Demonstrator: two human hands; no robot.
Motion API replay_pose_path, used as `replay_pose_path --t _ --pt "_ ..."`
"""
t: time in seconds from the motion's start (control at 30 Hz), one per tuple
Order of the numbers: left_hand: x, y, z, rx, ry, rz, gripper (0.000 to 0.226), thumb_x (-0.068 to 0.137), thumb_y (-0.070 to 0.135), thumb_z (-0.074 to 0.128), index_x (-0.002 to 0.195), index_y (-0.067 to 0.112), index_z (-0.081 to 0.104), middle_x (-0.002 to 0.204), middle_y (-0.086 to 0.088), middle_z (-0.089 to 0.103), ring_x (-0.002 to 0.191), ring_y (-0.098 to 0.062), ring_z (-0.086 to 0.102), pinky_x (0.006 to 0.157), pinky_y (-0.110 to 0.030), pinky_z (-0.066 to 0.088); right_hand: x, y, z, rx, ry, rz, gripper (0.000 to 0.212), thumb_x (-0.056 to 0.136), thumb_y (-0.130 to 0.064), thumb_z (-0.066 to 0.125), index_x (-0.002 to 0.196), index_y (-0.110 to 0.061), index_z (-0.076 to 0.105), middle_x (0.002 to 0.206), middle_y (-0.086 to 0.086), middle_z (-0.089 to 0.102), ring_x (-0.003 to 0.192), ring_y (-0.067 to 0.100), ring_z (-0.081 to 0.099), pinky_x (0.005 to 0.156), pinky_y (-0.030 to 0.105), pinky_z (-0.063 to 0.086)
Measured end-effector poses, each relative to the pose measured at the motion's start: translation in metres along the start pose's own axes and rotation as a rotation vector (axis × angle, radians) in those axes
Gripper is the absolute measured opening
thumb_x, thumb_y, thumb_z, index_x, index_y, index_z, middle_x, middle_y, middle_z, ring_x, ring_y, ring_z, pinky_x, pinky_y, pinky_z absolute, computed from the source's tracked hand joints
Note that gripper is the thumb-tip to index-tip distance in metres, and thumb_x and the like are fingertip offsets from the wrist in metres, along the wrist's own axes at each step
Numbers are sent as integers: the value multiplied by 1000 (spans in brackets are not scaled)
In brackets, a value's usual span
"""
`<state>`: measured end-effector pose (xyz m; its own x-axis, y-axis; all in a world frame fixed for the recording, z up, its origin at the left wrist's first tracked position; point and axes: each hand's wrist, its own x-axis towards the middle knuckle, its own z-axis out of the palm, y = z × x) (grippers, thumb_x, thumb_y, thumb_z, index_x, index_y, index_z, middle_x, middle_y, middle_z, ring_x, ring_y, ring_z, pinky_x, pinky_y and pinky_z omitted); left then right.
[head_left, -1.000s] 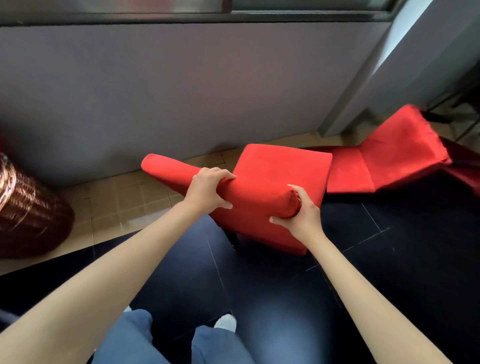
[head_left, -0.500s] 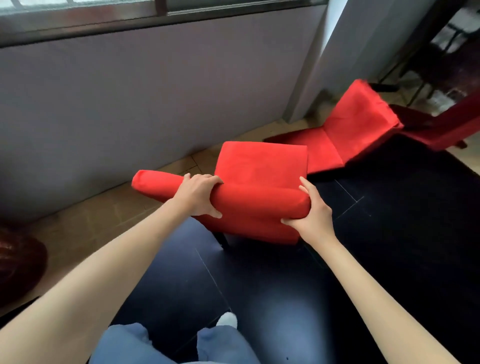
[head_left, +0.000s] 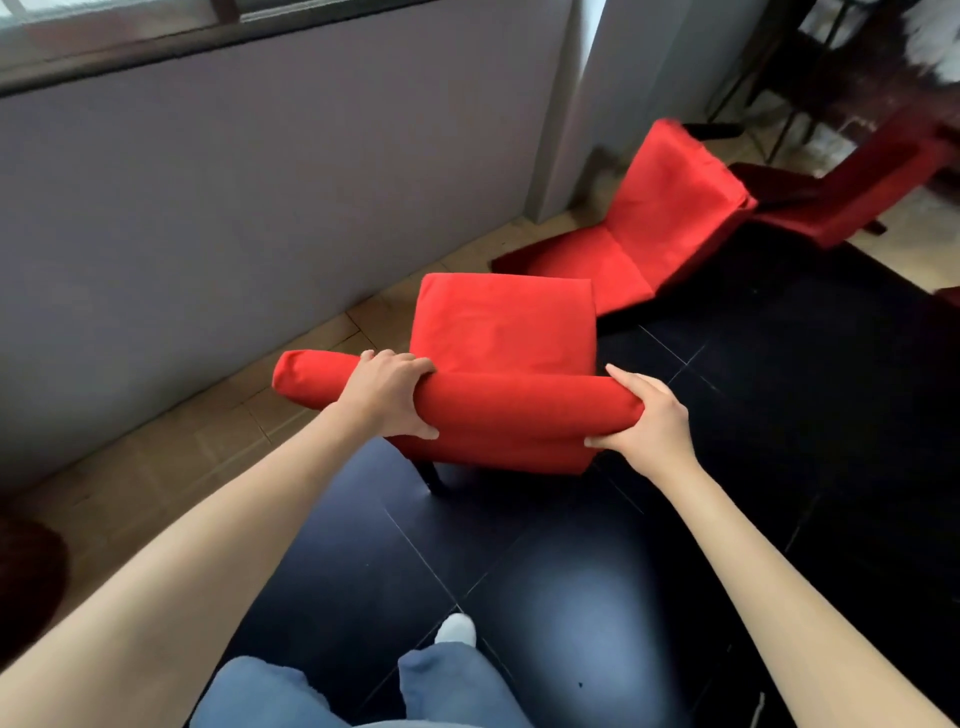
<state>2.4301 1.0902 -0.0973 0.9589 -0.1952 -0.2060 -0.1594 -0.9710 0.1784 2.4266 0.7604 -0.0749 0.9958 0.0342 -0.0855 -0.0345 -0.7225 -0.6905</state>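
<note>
Dark floor tiles and a grey wall are seen from the head view. A red bolster is held level along the near edge of the red seat, probably to be fitted there. It is gripped from above by the curled fingers of the left hand, and its end is clasped by the right hand.

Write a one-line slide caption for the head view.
Left hand and right hand grip a red bolster across the near side of a red footstool.

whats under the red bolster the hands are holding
Beneath the red bolster, which the left hand and right hand grip, stands a red cushioned stool. One dark leg shows below it. The bolster covers the stool's near top edge; other legs are hidden.
</note>
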Motion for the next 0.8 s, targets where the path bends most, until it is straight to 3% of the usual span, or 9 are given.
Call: replay_pose_path --t 0.33,0.53,0.8 --pt "18 28 8 206 -54 74 84 49 62 79 123 31 55 109 5 64 103 -23 56 86 -37 36 -51 51 33 89 91 162 89 46 -14 97 128 -21 63 129 2 57 119 19 54 100 22 35" --pt "16 32 8 213 -74 41 83 48 61 82 121 29 56 111 4 64 105 -24 56 86 -36 36 -51 54 33 110 74 149 80 46 -15 96 120 -25 67 121 -3 59 110 15 57 98 31 45" --pt "-7 39 13 192 -68 -4 81 49 63 81 118 27 60 108 4 65 103 -23 54 86 -36 37 -58 60 27 102 25 129 80 46 -18 96 120 -27 67 120 -5 60 108 11 55 98 30 44"
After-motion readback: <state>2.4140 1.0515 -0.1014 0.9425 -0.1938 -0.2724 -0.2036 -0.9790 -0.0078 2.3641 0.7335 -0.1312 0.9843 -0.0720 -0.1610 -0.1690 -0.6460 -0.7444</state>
